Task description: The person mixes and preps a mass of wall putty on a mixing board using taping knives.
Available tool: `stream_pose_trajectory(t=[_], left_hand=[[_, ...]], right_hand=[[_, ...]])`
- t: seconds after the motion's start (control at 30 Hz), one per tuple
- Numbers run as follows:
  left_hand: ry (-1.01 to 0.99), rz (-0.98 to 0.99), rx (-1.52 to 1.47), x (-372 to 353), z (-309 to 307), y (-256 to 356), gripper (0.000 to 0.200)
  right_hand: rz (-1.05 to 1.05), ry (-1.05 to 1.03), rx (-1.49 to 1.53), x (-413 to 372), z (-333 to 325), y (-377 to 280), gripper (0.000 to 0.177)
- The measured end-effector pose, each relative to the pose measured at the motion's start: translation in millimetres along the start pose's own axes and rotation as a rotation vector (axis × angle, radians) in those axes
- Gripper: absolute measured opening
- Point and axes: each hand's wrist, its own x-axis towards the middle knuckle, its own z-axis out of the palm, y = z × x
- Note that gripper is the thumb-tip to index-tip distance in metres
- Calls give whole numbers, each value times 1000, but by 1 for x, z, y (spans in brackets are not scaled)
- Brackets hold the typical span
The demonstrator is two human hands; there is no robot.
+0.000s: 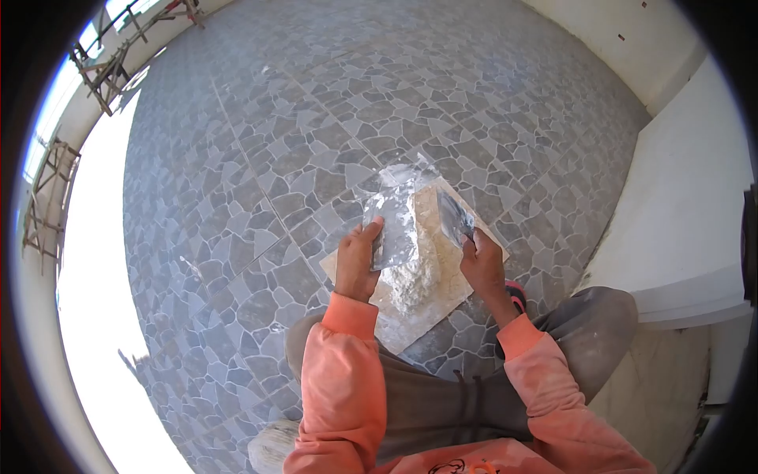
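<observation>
My left hand [359,257] is closed on the near left edge of a flat grey rectangular sheet [389,241], its thumb on top. White smears cover the sheet's right side and far end. In my right hand [483,265] is a smaller flat scraper [454,217] with a shiny, white-smeared face, tilted beside the sheet. Below and between the hands, a heap of white powdery or pasty material [410,286] lies on a square beige board [454,291]. The sheet hides part of the board, and the fingers under both tools are mostly hidden.
Grey stone-patterned floor tiles [292,158] surround the board. My crossed legs [588,336] are close on the near side, with a dark shoe [515,296] by the board's right. A white wall [679,205] stands at right; wooden scaffolding [103,75] is at far left.
</observation>
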Motion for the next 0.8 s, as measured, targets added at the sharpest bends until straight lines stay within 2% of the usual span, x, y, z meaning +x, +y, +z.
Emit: stream_pose_trajectory(t=[0.1,0.2,0.33,0.53,0.63,0.7,0.73,0.77,0.8], left_hand=[[23,42,7,1,-11,1,20],[65,58,16,-3,-16,8,19],[136,45,22,-8,-19,9,17],[164,-90,15,-8,-13,9,18],[154,-188,9,-9,-7,9,21],[-17,-143,-178,-7,-9,-2,23],[-103,-120,-270,-7,-10,-5,24],[-275,-128,-340,-9,-14,-5,28],[-299,-127,-373,-9,-15,-7,27]], right_hand=[[147,-59,620,13,-4,-9,23],[271,-112,876,19,-10,-17,26],[103,-54,890,16,-12,-41,26],[-295,101,450,-8,-26,-93,27],[-681,71,428,-12,-27,-106,49],[-856,7,354,-14,-25,-109,67],[-884,-8,305,-15,-23,-109,66],[-911,-23,255,-16,-21,-109,66],[-938,-39,204,-16,-19,-109,65]])
